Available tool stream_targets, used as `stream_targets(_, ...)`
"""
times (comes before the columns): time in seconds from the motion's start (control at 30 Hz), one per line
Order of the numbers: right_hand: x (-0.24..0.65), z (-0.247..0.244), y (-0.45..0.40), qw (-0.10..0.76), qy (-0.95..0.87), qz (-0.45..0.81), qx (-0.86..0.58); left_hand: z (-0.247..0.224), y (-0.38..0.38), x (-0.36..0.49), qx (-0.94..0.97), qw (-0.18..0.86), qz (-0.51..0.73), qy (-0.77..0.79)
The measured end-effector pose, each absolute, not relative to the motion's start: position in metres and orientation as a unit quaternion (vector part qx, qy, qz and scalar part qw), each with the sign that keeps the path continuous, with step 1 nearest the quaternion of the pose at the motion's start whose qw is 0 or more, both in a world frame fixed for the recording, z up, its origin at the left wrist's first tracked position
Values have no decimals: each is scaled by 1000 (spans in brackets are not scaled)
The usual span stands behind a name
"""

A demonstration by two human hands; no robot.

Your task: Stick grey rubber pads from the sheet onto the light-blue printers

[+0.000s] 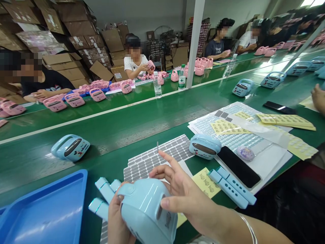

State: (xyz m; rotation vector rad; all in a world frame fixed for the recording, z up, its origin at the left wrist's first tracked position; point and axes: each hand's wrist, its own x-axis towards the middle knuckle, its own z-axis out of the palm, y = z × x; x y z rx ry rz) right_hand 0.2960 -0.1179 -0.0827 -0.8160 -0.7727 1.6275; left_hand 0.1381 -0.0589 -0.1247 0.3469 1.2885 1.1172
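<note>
A dark shirt (pixel 212 49) bears the word "Voyage"

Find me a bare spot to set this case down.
The green belt is bare between the left blue case and the grey labels. Left of your held case, past some straps, the visible floor of the tray looks free. It's crowded to the right: another case, more straps, a phone and papers.

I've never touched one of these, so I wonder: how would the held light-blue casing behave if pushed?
The light-blue casing looks like moulded plastic, so probably stiff. Its glossy highlights suggest it may be slippery. Its rounded shape could make it rock.
</note>
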Motion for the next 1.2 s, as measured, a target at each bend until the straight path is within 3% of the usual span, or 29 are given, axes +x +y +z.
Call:
stream_targets(0.43,294,-88,-117,554,-270,711,-337,-126,-57,140,154,680,471,540)
stream_targets(0.93,290,-92,-119,606,-318,604,-408,-130,-60,151,97,675,428,593)
stream_targets(1.2,290,-88,-112,576,-348,585,-454,-122,-57,152,102,669,442,589)
